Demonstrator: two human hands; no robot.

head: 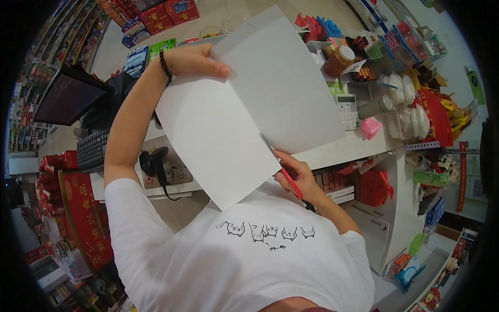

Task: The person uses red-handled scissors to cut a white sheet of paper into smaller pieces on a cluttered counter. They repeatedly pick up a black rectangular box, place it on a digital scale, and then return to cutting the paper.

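Between my hands spreads a large sheet of white paper, or two overlapping parts of one, with a brighter near part (218, 140) and a greyer far part (280, 85). My left hand (197, 62), a dark beaded bracelet at its wrist, grips the upper left edge with the thumb on top. Scissors with red handles (291, 184) are in my right hand (300, 171) at the paper's lower right. Their metal blades (268, 143) lie along the line where the two parts meet; how far the blades are apart cannot be told.
A white counter (331, 156) holds a calculator (347, 112), a pink folded paper piece (370, 128), a brown-filled jar (338, 62) and a grey cylindrical container (375, 107). At left are a barcode scanner (156, 163), a keyboard (92, 150) and a monitor (72, 93). Goods shelves stand beyond.
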